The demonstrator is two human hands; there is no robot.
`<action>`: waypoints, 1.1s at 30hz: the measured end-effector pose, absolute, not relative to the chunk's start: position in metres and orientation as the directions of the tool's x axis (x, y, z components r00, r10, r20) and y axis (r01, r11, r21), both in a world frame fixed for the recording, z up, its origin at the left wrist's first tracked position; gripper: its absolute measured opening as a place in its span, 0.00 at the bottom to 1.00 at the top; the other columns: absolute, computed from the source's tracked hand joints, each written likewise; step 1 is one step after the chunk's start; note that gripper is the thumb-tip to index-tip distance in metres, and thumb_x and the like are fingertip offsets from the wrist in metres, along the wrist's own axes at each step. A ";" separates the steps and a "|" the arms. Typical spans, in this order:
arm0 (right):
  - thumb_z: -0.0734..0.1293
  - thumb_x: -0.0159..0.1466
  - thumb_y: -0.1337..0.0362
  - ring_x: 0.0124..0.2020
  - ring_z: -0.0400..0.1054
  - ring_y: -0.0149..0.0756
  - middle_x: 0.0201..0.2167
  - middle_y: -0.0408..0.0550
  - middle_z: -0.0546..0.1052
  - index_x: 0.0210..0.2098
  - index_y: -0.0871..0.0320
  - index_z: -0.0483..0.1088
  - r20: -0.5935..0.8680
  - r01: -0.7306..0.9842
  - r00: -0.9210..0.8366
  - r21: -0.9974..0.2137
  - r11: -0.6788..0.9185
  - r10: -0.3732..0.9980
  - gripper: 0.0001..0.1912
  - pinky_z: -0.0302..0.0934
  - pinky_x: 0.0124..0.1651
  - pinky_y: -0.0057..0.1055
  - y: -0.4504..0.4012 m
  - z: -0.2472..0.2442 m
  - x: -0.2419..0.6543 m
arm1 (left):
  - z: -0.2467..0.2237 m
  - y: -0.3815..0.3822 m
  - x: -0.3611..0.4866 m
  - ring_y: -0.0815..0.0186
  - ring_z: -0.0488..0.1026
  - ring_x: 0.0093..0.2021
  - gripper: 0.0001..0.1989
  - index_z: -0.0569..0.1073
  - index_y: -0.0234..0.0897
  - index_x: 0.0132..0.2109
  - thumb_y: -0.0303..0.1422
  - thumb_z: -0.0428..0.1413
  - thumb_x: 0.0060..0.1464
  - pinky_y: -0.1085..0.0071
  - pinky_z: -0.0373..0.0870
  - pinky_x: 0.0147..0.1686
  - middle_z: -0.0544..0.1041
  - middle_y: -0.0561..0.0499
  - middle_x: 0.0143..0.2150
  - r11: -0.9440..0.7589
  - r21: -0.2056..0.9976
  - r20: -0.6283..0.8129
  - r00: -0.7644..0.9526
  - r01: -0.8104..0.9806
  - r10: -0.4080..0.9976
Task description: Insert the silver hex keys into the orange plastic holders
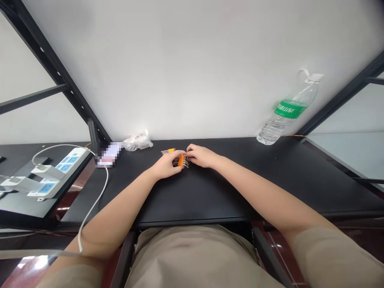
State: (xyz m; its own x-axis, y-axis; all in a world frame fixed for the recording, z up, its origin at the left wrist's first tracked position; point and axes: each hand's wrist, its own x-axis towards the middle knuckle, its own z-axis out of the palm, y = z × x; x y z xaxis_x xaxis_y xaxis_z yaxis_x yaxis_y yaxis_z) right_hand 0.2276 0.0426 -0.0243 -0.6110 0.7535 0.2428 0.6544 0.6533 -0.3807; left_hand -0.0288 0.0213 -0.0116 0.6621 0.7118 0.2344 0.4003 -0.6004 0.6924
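1. Your left hand (167, 165) grips the orange holder (181, 160) with its metal rods, over the middle of the table (195, 196).
2. Your right hand (203, 156) has its fingers bent at the rods' right side; you cannot tell whether they grip one.
3. Just behind your left hand lies a second orange piece (171, 150), also with rods.

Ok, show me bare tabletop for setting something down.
The black tabletop looks bare from the right forearm to the bottle, and between right and left forearm, nearer the front edge. It is crowded at the left hand, right hand and orange holder, and around the plastic bag and pixelated item.
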 end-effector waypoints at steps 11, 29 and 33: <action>0.74 0.57 0.66 0.24 0.61 0.30 0.31 0.45 0.72 0.23 0.54 0.67 0.100 0.741 -0.559 -0.385 0.550 0.823 0.12 0.52 0.26 0.32 0.050 -0.013 0.217 | -0.004 0.020 -0.030 0.65 0.75 0.36 0.22 0.76 0.47 0.59 0.42 0.62 0.58 0.67 0.75 0.42 0.80 0.53 0.43 -0.668 0.548 0.283 0.639 0.504 0.715; 0.67 0.67 0.60 0.35 0.71 0.36 0.39 0.46 0.79 0.40 0.52 0.80 0.339 0.521 -0.355 -0.702 0.486 0.871 0.09 0.65 0.38 0.34 0.009 0.000 0.233 | -0.008 0.020 -0.030 0.62 0.79 0.41 0.20 0.78 0.46 0.57 0.43 0.61 0.58 0.64 0.76 0.46 0.83 0.52 0.47 -0.676 0.480 0.276 0.635 0.559 0.722; 0.66 0.69 0.63 0.36 0.72 0.37 0.41 0.47 0.79 0.41 0.51 0.82 0.391 0.548 -0.384 -0.633 0.547 0.837 0.11 0.67 0.40 0.36 0.007 0.003 0.234 | -0.008 0.018 -0.027 0.60 0.79 0.48 0.23 0.74 0.47 0.60 0.40 0.61 0.58 0.64 0.77 0.49 0.81 0.51 0.54 -0.672 0.510 0.286 0.631 0.537 0.721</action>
State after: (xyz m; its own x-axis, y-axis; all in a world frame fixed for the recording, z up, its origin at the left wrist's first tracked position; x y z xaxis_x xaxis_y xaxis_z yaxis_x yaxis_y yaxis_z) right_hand 0.2345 0.0066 0.0031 -0.3836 0.8369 0.3906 0.5481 0.5467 -0.6331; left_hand -0.0272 0.0183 -0.0079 0.6308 0.7212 0.2863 0.5366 -0.6720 0.5104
